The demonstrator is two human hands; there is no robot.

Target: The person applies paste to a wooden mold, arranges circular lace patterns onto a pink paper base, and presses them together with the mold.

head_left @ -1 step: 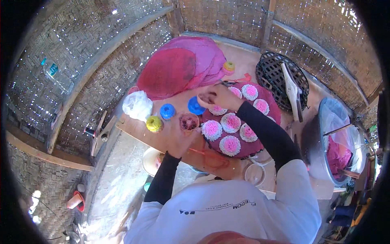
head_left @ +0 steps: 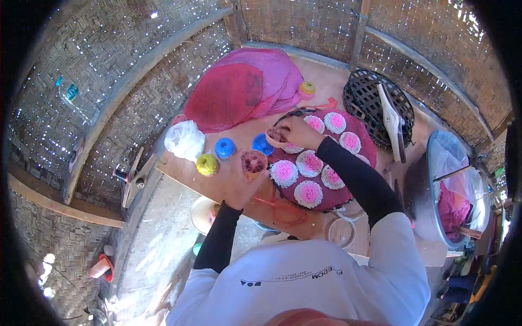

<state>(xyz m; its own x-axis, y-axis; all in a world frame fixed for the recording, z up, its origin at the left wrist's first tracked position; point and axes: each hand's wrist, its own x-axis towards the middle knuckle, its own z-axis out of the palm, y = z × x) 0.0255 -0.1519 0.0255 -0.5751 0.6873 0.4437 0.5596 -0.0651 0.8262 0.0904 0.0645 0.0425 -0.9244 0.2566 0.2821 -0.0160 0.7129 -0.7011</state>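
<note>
Pink-and-white rosette [head_left: 284, 173], round, frilly-edged

Daylight fills the scene, bright and slightly cool. It pricks through the woven walls [head_left: 136, 81] as countless white specks, strongest on the far left and far right. The table [head_left: 326, 87] is evenly lit with soft, faint shadows, and the floor [head_left: 163, 239] on the near left is washed pale. The clear plastic over the basin [head_left: 451, 179] on the right catches a hazy sheen. Fisheye bending curves the beams [head_left: 125, 92], and a black rim rings the picture. Detail softens towards that rim, and the near edge is blurred.
</note>
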